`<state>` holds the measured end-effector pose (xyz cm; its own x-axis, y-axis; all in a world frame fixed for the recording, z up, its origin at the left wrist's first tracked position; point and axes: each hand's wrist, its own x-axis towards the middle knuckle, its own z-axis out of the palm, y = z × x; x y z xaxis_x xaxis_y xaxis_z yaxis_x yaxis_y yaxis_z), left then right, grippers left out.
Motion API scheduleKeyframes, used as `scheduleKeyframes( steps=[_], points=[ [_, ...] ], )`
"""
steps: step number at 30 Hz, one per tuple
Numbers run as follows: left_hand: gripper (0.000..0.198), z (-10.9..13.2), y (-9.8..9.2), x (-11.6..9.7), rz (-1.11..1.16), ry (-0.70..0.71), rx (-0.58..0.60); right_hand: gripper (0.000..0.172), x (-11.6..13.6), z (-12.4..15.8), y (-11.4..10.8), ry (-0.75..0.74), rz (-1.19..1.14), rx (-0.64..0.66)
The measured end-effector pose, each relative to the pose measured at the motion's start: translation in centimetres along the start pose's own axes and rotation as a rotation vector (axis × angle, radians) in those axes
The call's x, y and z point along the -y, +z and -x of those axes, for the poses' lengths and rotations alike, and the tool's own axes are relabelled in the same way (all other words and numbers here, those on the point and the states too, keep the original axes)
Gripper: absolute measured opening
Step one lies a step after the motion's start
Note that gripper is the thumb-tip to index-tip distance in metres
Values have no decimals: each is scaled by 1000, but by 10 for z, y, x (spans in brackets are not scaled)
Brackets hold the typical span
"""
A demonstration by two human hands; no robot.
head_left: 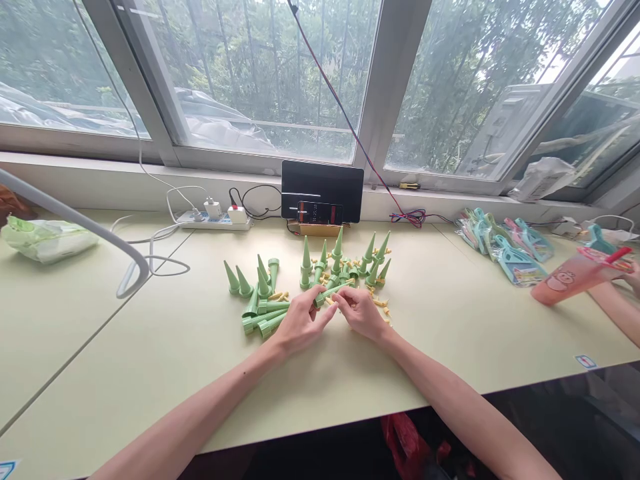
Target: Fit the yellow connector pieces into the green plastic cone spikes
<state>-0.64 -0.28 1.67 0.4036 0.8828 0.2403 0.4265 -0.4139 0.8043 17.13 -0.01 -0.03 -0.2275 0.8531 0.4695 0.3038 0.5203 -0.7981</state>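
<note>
Clearly, steadiness matters most here, starting from the left, where loose green spikes (265,319) lie piled on the table (250,390) close beside the wrist and are best left undisturbed. Next comes the left hand (301,321), its fingers curled around the collar end of one green spike (334,291), thumb held out; a firm but light hold there should keep it from rolling. That spike sits between the hands, narrow end to the right, just in front of the standing spikes (337,249), so any work on it is better kept low and near the body. Furthest right, the right hand (364,313) has its fingertips drawn together near the narrow end; what they grip, I cannot tell. Its outer edge should stay off the small yellow pieces (387,311) scattered beside it.
</note>
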Motion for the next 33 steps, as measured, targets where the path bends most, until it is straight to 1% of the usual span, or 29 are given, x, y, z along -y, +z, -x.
scheduleKeyframes(
  steps=[4,8,12,15,19,25,33],
  points=[
    [37,0,-1,-1,24,-13,-2,21,1,1,0,-21,-16,-40],
    [37,-1,-1,-2,15,-25,-54,14,6,2,-2,-59,3,-74],
    [35,-1,-2,-2,47,-42,-80,22,7,0,-5,-90,-10,-39],
    [35,-1,-3,-2,98,-53,-53,27,4,-1,-5,-72,-11,8],
    [37,-2,-3,-2,156,-79,-22,28,0,-1,-2,-59,0,61],
    [36,-3,-5,-1,186,-104,1,28,-2,-1,-2,-51,48,53],
    [36,-2,-5,-2,174,-125,-7,28,-5,0,-3,-29,67,71]
  ],
)
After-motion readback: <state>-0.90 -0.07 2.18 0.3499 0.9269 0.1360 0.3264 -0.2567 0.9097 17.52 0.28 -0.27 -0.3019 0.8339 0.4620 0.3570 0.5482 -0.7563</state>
